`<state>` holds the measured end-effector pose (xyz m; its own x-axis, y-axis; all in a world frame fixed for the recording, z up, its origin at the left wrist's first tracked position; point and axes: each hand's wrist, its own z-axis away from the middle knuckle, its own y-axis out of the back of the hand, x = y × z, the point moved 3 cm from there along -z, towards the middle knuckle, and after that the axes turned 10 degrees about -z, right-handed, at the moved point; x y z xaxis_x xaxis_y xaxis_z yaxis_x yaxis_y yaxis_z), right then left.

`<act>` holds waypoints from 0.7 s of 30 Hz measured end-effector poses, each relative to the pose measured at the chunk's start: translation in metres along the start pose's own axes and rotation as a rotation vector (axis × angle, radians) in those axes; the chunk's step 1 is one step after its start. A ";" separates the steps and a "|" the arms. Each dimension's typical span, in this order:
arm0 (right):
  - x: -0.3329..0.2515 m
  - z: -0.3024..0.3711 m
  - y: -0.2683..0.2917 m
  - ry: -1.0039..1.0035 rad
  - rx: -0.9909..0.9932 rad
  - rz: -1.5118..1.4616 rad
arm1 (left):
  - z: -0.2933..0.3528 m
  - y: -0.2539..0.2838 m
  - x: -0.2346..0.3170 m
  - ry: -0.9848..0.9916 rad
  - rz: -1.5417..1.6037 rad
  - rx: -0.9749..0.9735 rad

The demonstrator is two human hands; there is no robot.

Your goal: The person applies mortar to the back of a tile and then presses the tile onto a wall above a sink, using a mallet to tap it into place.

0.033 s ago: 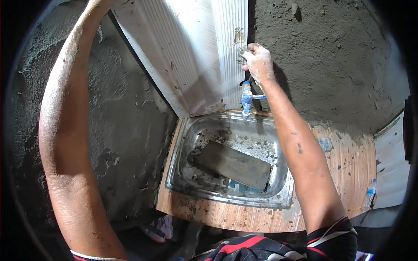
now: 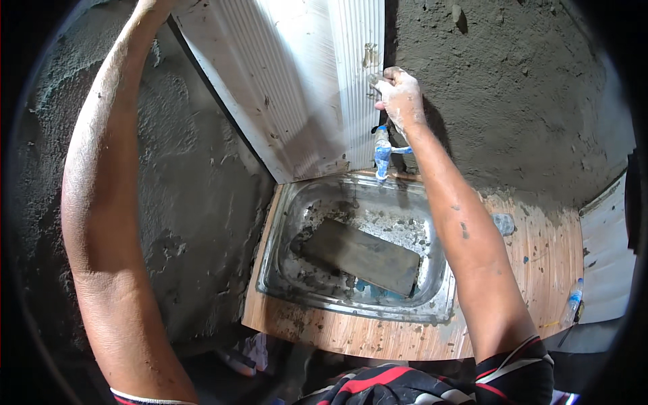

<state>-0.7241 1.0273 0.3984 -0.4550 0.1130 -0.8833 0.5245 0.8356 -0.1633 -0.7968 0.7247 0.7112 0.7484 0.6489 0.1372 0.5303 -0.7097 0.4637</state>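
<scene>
A tall white ribbed panel (image 2: 297,81), smeared with mortar in places, stands in the corner behind the sink. My right hand (image 2: 403,98), coated in pale dust, is closed at the panel's right edge with its fingers bent against it. My left arm reaches up along the left side. Only the wrist end of my left hand (image 2: 155,5) shows at the top edge, near the panel's upper left side, and its fingers are cut off from view. Just below my right hand is a tap (image 2: 382,152) wrapped in blue and white covering.
A dirty steel sink (image 2: 270,287) holds a flat grey board (image 2: 368,253). The wood-grain counter (image 2: 540,236) carries mortar crumbs, a grey lump (image 2: 503,223) and a clear plastic bottle (image 2: 574,300). Rough grey plastered walls (image 2: 499,101) rise on both sides.
</scene>
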 end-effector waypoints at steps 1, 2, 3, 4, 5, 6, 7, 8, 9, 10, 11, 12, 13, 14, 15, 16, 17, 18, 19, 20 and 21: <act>0.000 0.000 -0.001 0.004 -0.016 0.001 | 0.002 0.003 0.002 -0.011 -0.050 0.029; -0.002 0.000 -0.001 0.011 -0.032 0.002 | 0.003 0.008 0.004 -0.021 -0.093 0.060; -0.003 0.000 -0.001 0.017 -0.030 0.003 | 0.006 0.011 0.006 -0.036 -0.137 0.099; -0.005 0.000 -0.002 0.002 -0.063 0.069 | 0.007 0.014 0.008 -0.047 -0.170 0.128; -0.005 0.001 -0.003 -0.047 -0.078 0.145 | 0.011 0.016 0.008 -0.063 -0.199 0.170; -0.008 0.003 -0.005 -0.023 -0.096 0.140 | 0.011 0.016 0.005 0.048 -0.095 -0.025; -0.010 0.005 -0.007 -0.065 -0.108 0.131 | 0.014 0.017 0.005 0.050 -0.092 -0.032; -0.012 0.007 -0.011 -0.100 -0.149 0.108 | 0.016 0.020 0.006 0.019 -0.137 -0.003; -0.016 0.009 -0.014 -0.063 -0.130 0.056 | 0.017 0.023 0.007 -0.014 -0.183 0.029; -0.020 0.011 -0.014 -0.052 -0.102 0.069 | 0.019 0.026 0.009 -0.048 -0.229 0.066; -0.022 0.013 -0.016 -0.066 -0.107 0.056 | 0.020 0.031 0.011 -0.033 -0.310 0.102; -0.024 0.015 -0.018 -0.071 -0.124 0.030 | 0.023 0.033 0.013 -0.033 -0.308 0.103; -0.026 0.017 -0.018 -0.066 -0.121 0.015 | 0.028 0.036 0.015 -0.036 -0.321 0.126; -0.026 0.018 -0.018 -0.079 -0.109 0.031 | 0.032 0.040 0.018 -0.038 -0.334 0.151; -0.025 0.020 -0.018 -0.073 -0.101 0.020 | 0.034 0.042 0.021 -0.040 -0.333 0.154; -0.024 0.022 -0.018 -0.078 -0.102 0.006 | 0.039 0.045 0.025 -0.100 -0.320 0.192; -0.024 0.023 -0.017 -0.048 -0.073 0.001 | 0.042 0.047 0.030 -0.161 -0.307 0.228; -0.022 0.025 -0.017 -0.050 -0.072 0.000 | 0.044 0.049 0.031 -0.161 -0.306 0.226; -0.022 0.027 -0.017 -0.034 -0.060 -0.019 | 0.048 0.051 0.029 -0.094 -0.315 0.217; -0.022 0.029 -0.017 -0.026 -0.056 -0.046 | 0.051 0.054 0.026 -0.026 -0.325 0.209; -0.022 0.032 -0.017 -0.021 -0.054 -0.040 | 0.053 0.056 0.025 -0.060 -0.321 0.237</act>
<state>-0.7000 0.9934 0.4071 -0.4592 0.0682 -0.8857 0.4667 0.8669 -0.1752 -0.7269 0.6868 0.6938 0.5482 0.8356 -0.0365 0.8126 -0.5219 0.2594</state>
